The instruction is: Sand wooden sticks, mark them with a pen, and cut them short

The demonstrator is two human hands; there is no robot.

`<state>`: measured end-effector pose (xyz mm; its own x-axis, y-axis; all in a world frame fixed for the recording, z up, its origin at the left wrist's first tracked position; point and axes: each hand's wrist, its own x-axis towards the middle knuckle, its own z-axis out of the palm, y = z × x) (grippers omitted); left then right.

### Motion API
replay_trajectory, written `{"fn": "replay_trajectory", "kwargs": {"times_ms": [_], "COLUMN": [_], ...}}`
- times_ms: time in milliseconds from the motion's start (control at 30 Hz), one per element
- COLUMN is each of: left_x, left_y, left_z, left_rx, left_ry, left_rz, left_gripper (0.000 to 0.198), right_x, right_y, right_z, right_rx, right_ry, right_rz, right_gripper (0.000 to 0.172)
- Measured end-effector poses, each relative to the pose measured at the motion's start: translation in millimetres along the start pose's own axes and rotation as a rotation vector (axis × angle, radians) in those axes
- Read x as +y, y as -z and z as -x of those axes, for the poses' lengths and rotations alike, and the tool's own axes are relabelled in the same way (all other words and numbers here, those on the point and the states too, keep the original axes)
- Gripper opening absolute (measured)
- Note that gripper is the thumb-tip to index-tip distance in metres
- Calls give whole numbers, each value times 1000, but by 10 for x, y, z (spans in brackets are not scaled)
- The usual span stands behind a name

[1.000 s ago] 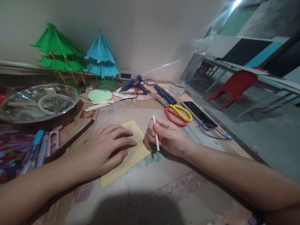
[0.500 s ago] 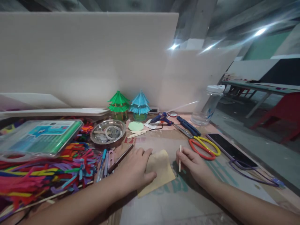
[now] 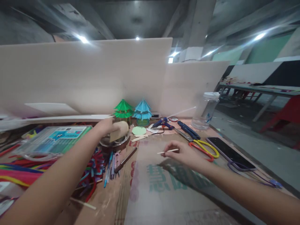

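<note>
My left hand [image 3: 106,127] reaches over a round metal dish [image 3: 122,143] at the left, closed on a curled tan sheet of paper [image 3: 121,129] that hides part of the dish. In my right hand [image 3: 181,151] a short pale wooden stick [image 3: 172,150] is pinched between thumb and fingers, lying nearly level above the printed board [image 3: 150,200]. Just behind the dish stand a green tiered paper-roofed model [image 3: 123,109] and a blue one [image 3: 142,110]. Some loose wooden sticks [image 3: 140,137] lie beside a pale green disc [image 3: 139,130].
A blue glue gun [image 3: 162,122], scissors [image 3: 206,148], a box cutter [image 3: 188,129], a phone [image 3: 231,153] and a clear bottle [image 3: 205,112] line the right. Pens [image 3: 109,170], coloured strips [image 3: 21,170] and a marker case [image 3: 56,142] crowd the left.
My left hand has lifted the tan sheet off the board and carried it up and left over the dish. My right hand has shifted slightly left, turning the stick from upright to nearly level.
</note>
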<state>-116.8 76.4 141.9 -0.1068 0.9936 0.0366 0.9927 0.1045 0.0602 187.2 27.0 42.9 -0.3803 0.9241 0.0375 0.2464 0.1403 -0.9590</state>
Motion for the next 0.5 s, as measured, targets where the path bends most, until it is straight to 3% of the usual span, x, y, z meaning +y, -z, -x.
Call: {"fn": "replay_trajectory", "kwargs": {"times_ms": [67,133,300,400,500], "left_x": [-41,-44,164,340,384], "left_y": [-122,-193,-216,-291,-395], "left_z": [-18,25,329,543,654], "left_rx": [16,60,157,109,56], "left_ry": [44,48,-126,-267,-325], "left_rz": [-82,-143,-163,-135,-115], "left_gripper": [36,37,28,28,28], "right_x": [-47,-55,75,163,204], "right_y": [-94,-194,-407,-492,-498], "right_z": [-142,-290,-641,-866,-1014], "right_rx": [28,41,75,116,160], "right_ry": [141,186,191,183,211], "right_rz": [103,125,158,197,270], "right_gripper": [13,11,8,7,10]}}
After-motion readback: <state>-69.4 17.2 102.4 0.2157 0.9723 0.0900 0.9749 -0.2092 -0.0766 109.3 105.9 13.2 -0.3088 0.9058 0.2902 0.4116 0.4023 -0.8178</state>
